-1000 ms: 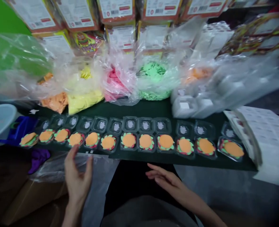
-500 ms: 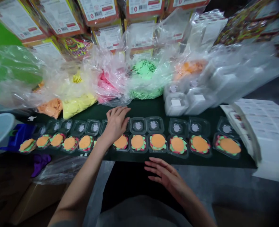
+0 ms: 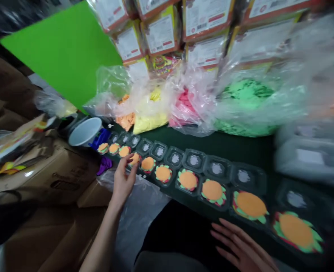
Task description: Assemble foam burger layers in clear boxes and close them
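My left hand (image 3: 125,176) is at a toy-like burger (image 3: 134,159) in a row of several. Its thumb and fingers are apart at the near edge of that orange bun; whether they touch it I cannot tell. Each burger, such as the one in the middle (image 3: 187,179), has an orange top with green and red frilled edges and lies in a clear plastic clamshell box (image 3: 194,160) whose lid is folded back. My right hand (image 3: 240,243), fingers stretched out and holding nothing, hovers at the table's near edge below the right-hand boxes.
Behind the row lie plastic bags of orange, yellow (image 3: 150,122), pink (image 3: 185,107) and green pieces (image 3: 248,102). Stacked clear boxes (image 3: 308,156) stand right. A pale basin (image 3: 85,131), blue bin (image 3: 100,138) and cardboard box (image 3: 62,177) are left. Labelled packs (image 3: 160,34) line the back.
The view has swung left, bringing the green board and cardboard boxes into sight. My left hand has moved left along the row to another burger. My right hand stays low with its fingers outstretched.
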